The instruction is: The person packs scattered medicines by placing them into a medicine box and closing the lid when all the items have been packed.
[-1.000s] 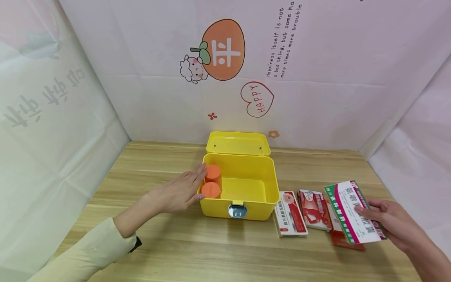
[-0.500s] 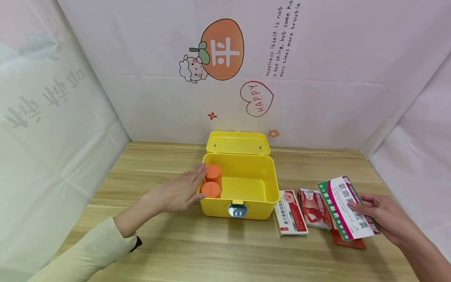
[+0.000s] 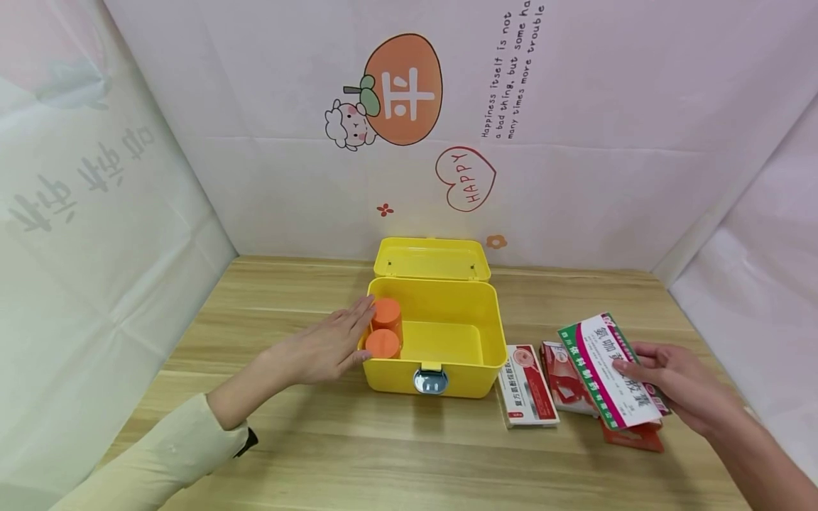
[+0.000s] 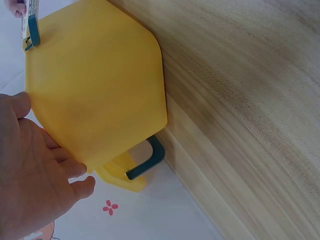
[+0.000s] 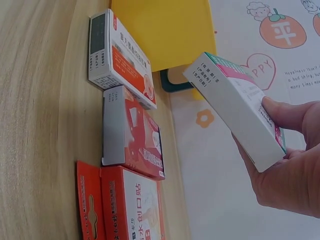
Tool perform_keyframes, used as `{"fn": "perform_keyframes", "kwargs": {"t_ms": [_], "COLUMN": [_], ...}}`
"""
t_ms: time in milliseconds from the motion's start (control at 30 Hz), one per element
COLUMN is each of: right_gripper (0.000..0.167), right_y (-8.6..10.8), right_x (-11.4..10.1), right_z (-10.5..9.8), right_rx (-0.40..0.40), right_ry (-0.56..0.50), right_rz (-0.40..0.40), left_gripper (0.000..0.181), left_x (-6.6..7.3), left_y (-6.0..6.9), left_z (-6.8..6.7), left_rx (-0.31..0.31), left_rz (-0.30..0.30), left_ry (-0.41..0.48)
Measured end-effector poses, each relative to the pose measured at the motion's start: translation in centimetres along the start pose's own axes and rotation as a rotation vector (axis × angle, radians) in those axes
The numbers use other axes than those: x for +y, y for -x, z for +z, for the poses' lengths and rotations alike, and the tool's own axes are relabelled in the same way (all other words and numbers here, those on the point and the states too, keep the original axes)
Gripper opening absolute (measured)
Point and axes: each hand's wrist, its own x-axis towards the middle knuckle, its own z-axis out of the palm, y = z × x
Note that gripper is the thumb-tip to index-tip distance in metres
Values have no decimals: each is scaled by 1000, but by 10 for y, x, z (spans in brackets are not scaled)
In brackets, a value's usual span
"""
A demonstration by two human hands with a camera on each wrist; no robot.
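My left hand [image 3: 329, 344] lies with straight fingers on the left rim of a yellow lidded box [image 3: 441, 380], its lid tipped back. In the left wrist view that hand's fingers touch the edge of the box's side wall [image 4: 100, 85]. Two orange-capped bottles [image 3: 383, 344] stand inside at the left end. My right hand [image 3: 677, 383] pinches a white, green and magenta medicine box [image 3: 613, 372] between thumb and fingers. In the right wrist view this medicine box [image 5: 240, 110] hangs above the table, tilted, over the other packs.
Right of the yellow box lie a white-and-red medicine box [image 3: 527, 387], a red medicine box [image 3: 565, 383] and a red hang-tab carton [image 3: 633, 436], partly covered from above. A printed cloth wall [image 3: 575, 206] stands behind the wooden table [image 3: 383, 454].
My right hand has moved left and slightly upward with the medicine box, toward the yellow box. The left hand, the yellow box and the bottles have stayed in place.
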Motion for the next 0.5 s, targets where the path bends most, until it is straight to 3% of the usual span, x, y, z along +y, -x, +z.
{"fn": "perform_keyframes", "kwargs": {"t_ms": [233, 367, 500], "right_gripper": [42, 52, 51], "right_y": [-4, -5, -7], "right_x": [-7, -12, -16], "right_z": [5, 9, 11], "right_rx": [-37, -67, -107], "right_ry": [-38, -46, -68], "right_rz": [-36, -25, -47], "left_gripper": [76, 76, 77], "left_x": [0, 1, 1], "left_y": [0, 0, 0], "left_z": [0, 0, 0], "left_rx": [2, -2, -3], "left_rz": [3, -1, -5], "left_ry": [3, 8, 13]}}
